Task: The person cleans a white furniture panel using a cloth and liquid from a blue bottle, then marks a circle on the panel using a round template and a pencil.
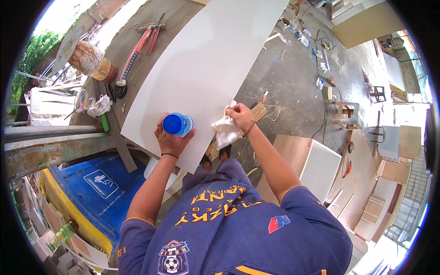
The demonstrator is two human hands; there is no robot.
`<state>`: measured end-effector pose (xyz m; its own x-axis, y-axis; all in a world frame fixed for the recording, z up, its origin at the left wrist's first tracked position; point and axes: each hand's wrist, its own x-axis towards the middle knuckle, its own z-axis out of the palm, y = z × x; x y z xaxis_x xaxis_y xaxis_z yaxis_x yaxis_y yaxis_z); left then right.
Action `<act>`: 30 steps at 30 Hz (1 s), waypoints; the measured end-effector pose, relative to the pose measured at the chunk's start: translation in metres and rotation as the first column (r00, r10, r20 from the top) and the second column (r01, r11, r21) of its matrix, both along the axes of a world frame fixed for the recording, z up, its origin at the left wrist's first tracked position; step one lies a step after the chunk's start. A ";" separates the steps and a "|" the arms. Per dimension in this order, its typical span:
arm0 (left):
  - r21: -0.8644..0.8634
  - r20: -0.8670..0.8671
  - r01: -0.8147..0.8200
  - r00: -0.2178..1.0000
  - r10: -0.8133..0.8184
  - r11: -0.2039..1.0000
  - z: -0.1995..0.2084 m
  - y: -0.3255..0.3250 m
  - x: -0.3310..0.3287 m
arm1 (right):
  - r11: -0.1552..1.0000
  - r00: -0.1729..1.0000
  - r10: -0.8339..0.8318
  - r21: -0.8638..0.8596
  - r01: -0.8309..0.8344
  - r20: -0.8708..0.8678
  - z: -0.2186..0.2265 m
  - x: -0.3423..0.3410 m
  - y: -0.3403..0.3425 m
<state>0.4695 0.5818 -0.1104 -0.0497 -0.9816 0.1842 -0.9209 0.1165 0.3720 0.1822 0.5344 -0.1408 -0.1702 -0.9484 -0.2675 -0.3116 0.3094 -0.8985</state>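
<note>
My left hand (170, 141) is wrapped round a clear bottle with a wide blue cap (173, 123), seen from above over the white panel (183, 73). In my right hand (240, 116), the fingers pinch a crumpled white cloth (225, 130), which hangs down at the panel's right edge. The bottle and the cloth are apart. Smooth and bare, the panel stretches away from me on a worn bench. Whether the bottle's base touches the panel is hidden by its cap and my hand.
Left of the panel lie a red-handled hammer (134, 59), red pliers (155, 37) and a stained bucket (89, 59). A blue and yellow bin (91, 183) stands at lower left. On the right are a white-sided cabinet (316, 167), a wooden stool (347, 113) and cables on the floor.
</note>
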 end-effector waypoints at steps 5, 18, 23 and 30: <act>0.073 0.003 -0.029 1.000 0.029 0.997 -0.004 -0.002 0.001 | 0.952 0.753 -0.290 0.097 0.290 0.591 0.019 -0.022 -0.025; -0.022 -0.081 -0.053 0.995 0.051 0.998 0.028 -0.006 -0.005 | 0.857 0.825 -0.512 -0.215 0.469 -0.241 0.005 -0.012 -0.099; 0.006 -0.053 -0.054 0.997 0.054 0.999 0.029 -0.004 -0.011 | 0.815 0.738 -0.577 -0.192 0.546 -0.350 -0.004 -0.025 -0.121; -0.023 -0.058 -0.043 0.997 0.041 0.999 0.030 -0.004 -0.009 | 0.830 0.785 -0.555 -0.119 0.545 -0.274 0.003 -0.032 -0.135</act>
